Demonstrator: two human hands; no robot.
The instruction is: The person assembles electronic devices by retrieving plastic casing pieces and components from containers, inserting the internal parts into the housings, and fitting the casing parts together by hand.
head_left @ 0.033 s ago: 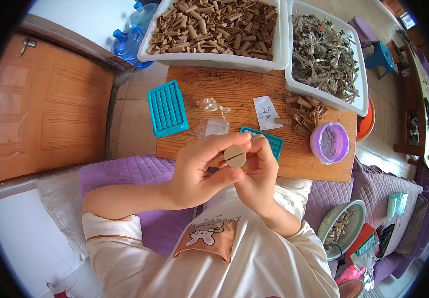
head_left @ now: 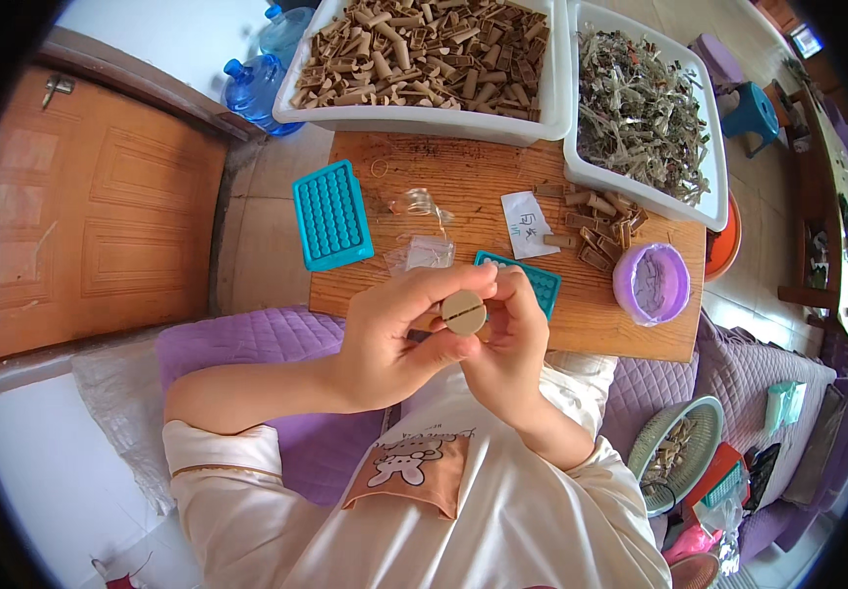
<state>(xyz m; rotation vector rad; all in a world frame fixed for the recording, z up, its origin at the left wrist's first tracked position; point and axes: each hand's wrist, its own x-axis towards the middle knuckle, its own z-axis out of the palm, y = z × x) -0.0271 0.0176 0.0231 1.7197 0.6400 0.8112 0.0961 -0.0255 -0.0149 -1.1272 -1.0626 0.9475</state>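
In front of my chest, both hands close around a tan cylinder [head_left: 464, 312]. Its round end faces up at me, and a dark straight seam runs across it as if two halves meet there. My left hand [head_left: 380, 339] wraps it from the left, index finger above and thumb below. From the right, my right hand [head_left: 510, 358] grips it with curled fingers; the fingertips and the cylinder's far end are hidden. Just beyond the hands lies a teal tray with round cavities [head_left: 539, 283], partly covered by them. Clear plastic bags [head_left: 430, 252] lie to its left.
Another teal tray [head_left: 333, 218] sits at the wooden table's [head_left: 483, 177] left edge. Behind are white bins of tan half-shells [head_left: 424, 122] and of tangled clear strips [head_left: 630, 201]. Loose tan shells [head_left: 601, 224], a paper slip [head_left: 522, 224] and a lilac tub [head_left: 674, 285] lie right.
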